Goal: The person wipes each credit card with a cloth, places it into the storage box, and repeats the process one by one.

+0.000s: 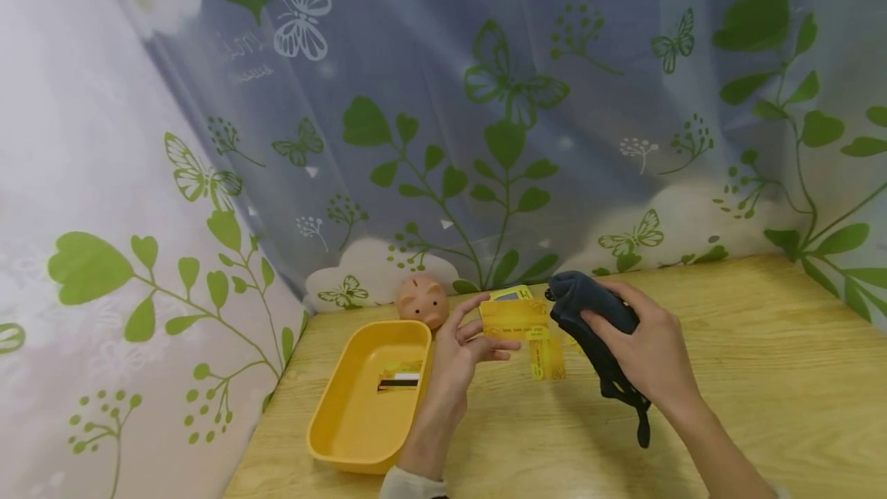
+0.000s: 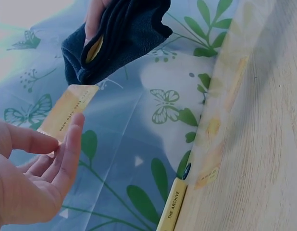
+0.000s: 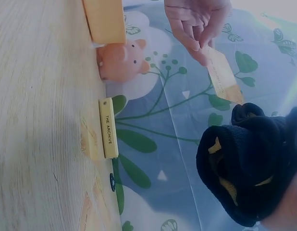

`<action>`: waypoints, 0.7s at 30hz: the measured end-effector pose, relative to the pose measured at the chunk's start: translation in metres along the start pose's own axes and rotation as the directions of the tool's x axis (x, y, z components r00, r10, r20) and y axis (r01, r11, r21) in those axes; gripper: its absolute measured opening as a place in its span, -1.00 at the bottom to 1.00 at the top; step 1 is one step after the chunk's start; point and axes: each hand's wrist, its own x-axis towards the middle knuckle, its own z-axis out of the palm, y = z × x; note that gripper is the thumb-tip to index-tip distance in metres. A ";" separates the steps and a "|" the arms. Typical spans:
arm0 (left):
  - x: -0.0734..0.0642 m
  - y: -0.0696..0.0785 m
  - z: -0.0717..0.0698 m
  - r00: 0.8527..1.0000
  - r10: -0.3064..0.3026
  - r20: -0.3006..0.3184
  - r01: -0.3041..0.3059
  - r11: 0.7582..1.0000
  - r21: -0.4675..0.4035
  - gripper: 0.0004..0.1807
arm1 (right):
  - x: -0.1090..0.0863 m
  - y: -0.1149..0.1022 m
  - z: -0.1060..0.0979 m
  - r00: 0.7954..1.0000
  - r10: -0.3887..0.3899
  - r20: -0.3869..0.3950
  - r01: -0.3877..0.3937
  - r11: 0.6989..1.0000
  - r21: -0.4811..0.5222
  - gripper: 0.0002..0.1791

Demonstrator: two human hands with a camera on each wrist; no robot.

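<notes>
A gold bank-style card (image 1: 509, 317) is pinched between the thumb and fingers of my left hand (image 1: 453, 364), raised over the table. To its right, my right hand (image 1: 651, 341) grips a dark blue cloth pouch (image 1: 585, 310) with a strap hanging down. The right wrist view shows the mouth of the pouch (image 3: 256, 168) with yellow edges inside it; what they belong to is hidden. The card's far end is close to the pouch; whether they touch, I cannot tell. Beneath them another gold card (image 1: 547, 360) lies on the wooden table.
A yellow tray (image 1: 353, 426) stands left of my left hand, with a small dark-and-white striped item (image 1: 398, 383) in it. Behind it sits a pink piggy bank (image 1: 421, 303). A yellow box marked THE ARCHIVE (image 3: 108, 128) lies near a leaf-patterned curtain (image 1: 430, 199).
</notes>
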 end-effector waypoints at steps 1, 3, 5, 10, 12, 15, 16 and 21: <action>0.000 0.000 0.000 1.000 -0.003 -0.005 0.003 1.000 -0.002 -0.46 | 0.000 0.000 0.000 1.000 0.003 0.003 -0.003 1.000 0.002 -0.51; 0.000 0.000 0.000 1.000 -0.008 -0.013 0.008 1.000 -0.004 -0.59 | 0.000 -0.001 0.000 1.000 0.010 0.008 -0.010 1.000 0.003 -0.51; 0.000 -0.001 0.000 1.000 -0.006 -0.018 0.006 1.000 -0.001 -0.70 | 0.000 -0.001 0.000 1.000 0.018 0.014 -0.018 1.000 0.008 -0.51; 0.000 -0.001 0.001 1.000 0.011 -0.027 -0.011 1.000 0.013 -0.79 | -0.001 -0.001 0.001 0.999 0.033 0.017 -0.033 0.999 0.017 -0.51; 0.000 -0.002 0.001 0.999 0.025 -0.024 -0.024 0.999 0.021 -0.80 | -0.001 -0.001 0.001 0.999 0.033 0.017 -0.033 0.999 0.018 -0.51; 0.001 -0.002 0.000 0.999 0.043 -0.015 -0.042 0.999 0.031 -0.80 | -0.001 -0.001 0.001 0.999 0.029 0.022 -0.030 0.999 0.022 -0.51; 0.001 -0.003 0.000 0.999 0.050 -0.010 -0.049 0.998 0.033 -0.79 | -0.001 -0.001 0.001 0.999 0.028 0.023 -0.029 0.999 0.022 -0.51; 0.001 -0.003 0.000 0.997 0.071 -0.011 -0.071 0.997 0.019 -0.77 | 0.000 -0.001 0.001 0.999 0.029 0.028 -0.030 0.999 0.023 -0.50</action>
